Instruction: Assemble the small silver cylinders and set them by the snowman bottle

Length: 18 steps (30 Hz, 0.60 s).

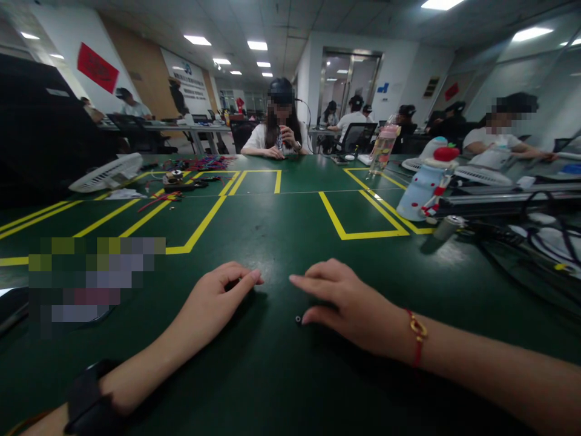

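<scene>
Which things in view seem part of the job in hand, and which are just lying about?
Likely in the job, judging by nearness:
- left hand; whether it pinches anything is unclear
- right hand, thumb and forefinger apart
- small dark piece by the right thumb

Seemingly just lying about:
- blue bottle
- pink-lidded bottle
- silver cylinder
- left-side white fan

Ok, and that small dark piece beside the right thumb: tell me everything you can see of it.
The small dark piece is tiny and blackish, with a round, paler ring facing the camera and a dark centre. Its material is unclear. It sits on the green tabletop, just beside the thumb tip of the right hand; whether they touch can't be told. The left hand is clear of it.
</scene>
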Available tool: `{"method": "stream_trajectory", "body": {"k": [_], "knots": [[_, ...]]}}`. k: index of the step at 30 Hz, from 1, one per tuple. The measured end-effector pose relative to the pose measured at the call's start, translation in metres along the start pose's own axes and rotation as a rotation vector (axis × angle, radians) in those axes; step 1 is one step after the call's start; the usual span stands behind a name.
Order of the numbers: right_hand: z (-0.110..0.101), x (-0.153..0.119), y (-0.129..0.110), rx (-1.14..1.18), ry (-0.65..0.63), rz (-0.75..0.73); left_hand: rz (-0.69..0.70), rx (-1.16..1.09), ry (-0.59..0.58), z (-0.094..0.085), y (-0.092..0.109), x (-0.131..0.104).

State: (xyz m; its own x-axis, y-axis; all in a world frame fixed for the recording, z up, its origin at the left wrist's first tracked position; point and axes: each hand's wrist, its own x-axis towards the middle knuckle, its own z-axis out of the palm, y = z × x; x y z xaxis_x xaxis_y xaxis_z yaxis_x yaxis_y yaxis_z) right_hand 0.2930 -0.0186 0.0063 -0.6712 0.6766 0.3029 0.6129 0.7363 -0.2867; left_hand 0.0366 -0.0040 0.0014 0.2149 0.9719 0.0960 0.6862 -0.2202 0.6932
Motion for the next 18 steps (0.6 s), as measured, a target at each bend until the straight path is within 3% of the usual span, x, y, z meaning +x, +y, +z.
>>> {"method": "stream_trajectory", "body": {"k": [2,5,7,9,10,13,18], "knots": [[0.014,0.001,-0.018,0.041,-0.045,-0.046,0.007,0.000,-0.001,0.000,-0.002,-0.001],[0.003,0.001,-0.008,0.041,0.010,0.007,0.001,-0.008,-0.014,-0.002,-0.002,-0.002],[-0.024,-0.001,0.019,-0.079,0.102,0.158,-0.005,-0.016,-0.025,-0.002,-0.001,-0.002],[-0.060,-0.008,0.056,-0.321,0.198,0.409,-0.005,-0.018,-0.020,-0.002,0.000,-0.002],[-0.078,-0.014,0.076,-0.486,0.231,0.582,-0.004,-0.018,-0.014,-0.002,0.000,-0.002],[-0.121,-0.044,0.134,-0.653,0.332,0.899,0.004,-0.017,-0.005,-0.001,0.000,-0.001],[-0.145,-0.093,0.193,-0.633,0.234,1.170,0.010,-0.002,-0.010,-0.001,-0.001,-0.001]]}}
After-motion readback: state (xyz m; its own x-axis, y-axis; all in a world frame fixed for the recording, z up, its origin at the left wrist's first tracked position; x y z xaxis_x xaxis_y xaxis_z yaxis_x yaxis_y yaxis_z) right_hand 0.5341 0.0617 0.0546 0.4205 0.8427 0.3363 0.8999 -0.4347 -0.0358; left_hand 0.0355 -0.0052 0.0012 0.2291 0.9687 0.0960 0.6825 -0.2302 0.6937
